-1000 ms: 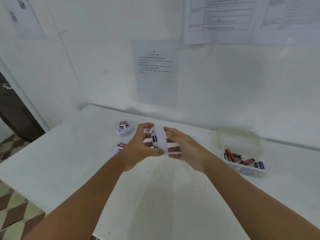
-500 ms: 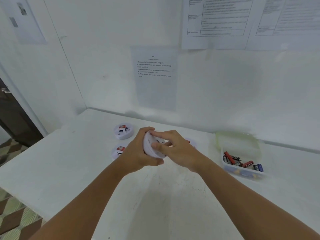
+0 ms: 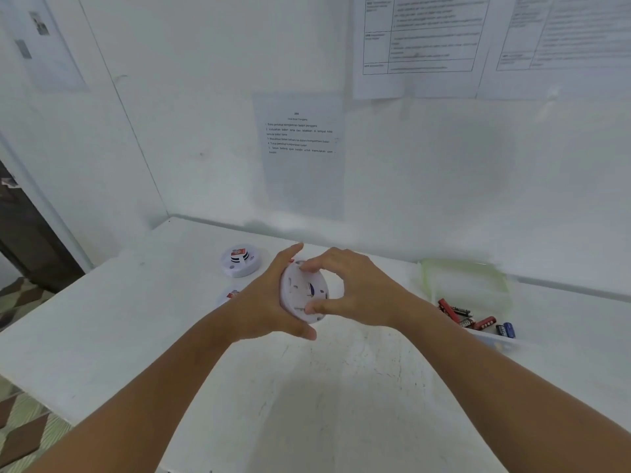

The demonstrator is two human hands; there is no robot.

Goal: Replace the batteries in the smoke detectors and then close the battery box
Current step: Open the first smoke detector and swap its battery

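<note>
Right hand (image 3: 362, 288): index fingertip on the top rim of the smoke detector (image 3: 304, 291), thumb tip pressed on its lower face, the other fingers curled behind, so a narrow pinch across the disc. Left hand (image 3: 269, 302) cups the detector from its left edge and back, thumb under the lower rim; both hands closed on it, held just above the table (image 3: 102, 319). The disc stands on edge, flat back face toward the camera and tilted a bit right; its diameter runs roughly vertical, so any twist or pry acts around an axis pointing at the viewer. Looks like the back cover or battery door is being worked, can't tell which. The right hand is the nearer to the battery box (image 3: 474, 302), which sits well apart on the right, so it's the natural one to fetch a cell. Detector: smooth white hard plastic, round, shallow slots on the back, a small dark blue patch near the centre. Box: clear plastic, pale green lid (image 3: 461, 274) standing open behind it, loose red, black and blue batteries (image 3: 478, 319) inside. Two more white round detectors on the table to the left: far one (image 3: 240, 260) with a red-and-black part on top, nearer one (image 3: 229, 296) mostly hidden by the left hand. Table white, scuffed, matte.
</note>
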